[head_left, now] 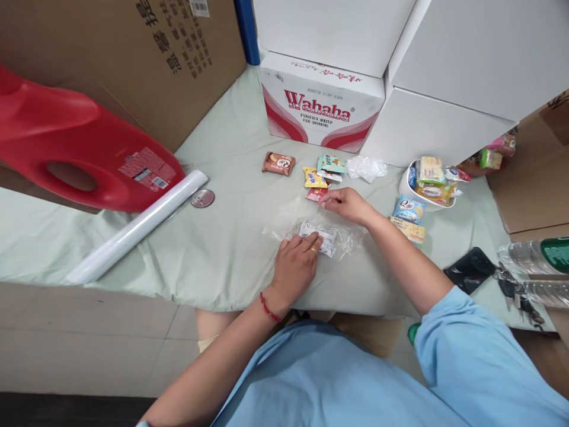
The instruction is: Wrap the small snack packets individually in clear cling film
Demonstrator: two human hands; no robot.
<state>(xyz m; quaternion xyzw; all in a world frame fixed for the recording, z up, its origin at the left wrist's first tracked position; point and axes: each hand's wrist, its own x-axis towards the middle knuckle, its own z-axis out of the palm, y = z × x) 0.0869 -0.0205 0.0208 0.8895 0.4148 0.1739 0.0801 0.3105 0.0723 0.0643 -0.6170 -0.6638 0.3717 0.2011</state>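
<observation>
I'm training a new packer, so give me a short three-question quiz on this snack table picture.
1. True or false: the left hand rests on the clear bag.
2. The small packet at the right hand is: A green, B red, C black.
3. What container at the right holds snacks?
Key: 1 true; 2 B; 3 the white bowl.

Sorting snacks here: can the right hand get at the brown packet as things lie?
Probably yes. The right hand sits by the small packets; the brown packet lies alone and uncovered on the green cloth just past them, with nothing tall between.
</observation>
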